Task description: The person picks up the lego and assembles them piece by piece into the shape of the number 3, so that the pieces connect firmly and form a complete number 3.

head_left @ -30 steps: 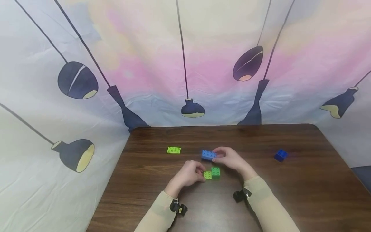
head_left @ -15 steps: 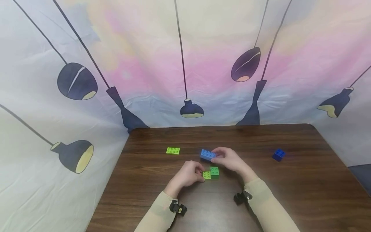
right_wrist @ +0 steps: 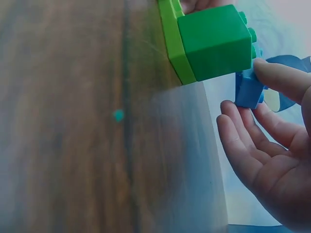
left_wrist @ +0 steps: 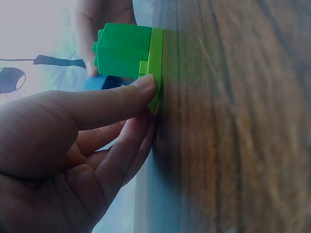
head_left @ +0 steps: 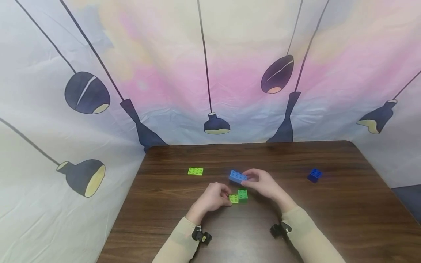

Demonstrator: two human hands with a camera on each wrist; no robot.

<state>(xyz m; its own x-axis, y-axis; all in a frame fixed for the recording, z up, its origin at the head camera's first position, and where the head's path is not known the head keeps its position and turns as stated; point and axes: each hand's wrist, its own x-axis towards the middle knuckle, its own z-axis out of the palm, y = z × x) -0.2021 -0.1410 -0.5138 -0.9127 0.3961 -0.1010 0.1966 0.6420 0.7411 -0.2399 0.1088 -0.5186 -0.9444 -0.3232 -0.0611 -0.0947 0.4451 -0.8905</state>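
Note:
My left hand (head_left: 213,197) pinches the left end of a flat lime-green building plate (head_left: 234,198) on the table. A taller green building brick (head_left: 242,195) is fixed on the plate's right part, studs facing up; the left wrist view shows them joined. Just behind them, my right hand (head_left: 263,182) holds a long light-blue building brick (head_left: 237,176) by its right end, between thumb and fingers. In the right wrist view the blue brick (right_wrist: 249,90) is partly covered by the thumb and the green brick (right_wrist: 218,42).
A second lime-green plate (head_left: 195,171) lies at the back left of the brown table (head_left: 158,226). A small dark-blue brick (head_left: 314,175) sits to the right. Behind the table hangs a cloth (head_left: 164,54) printed with lamps.
My right hand has shifted slightly right with the blue brick, which has turned a little. My left hand keeps its pinch on the lime-green plate. The head view has moved slightly.

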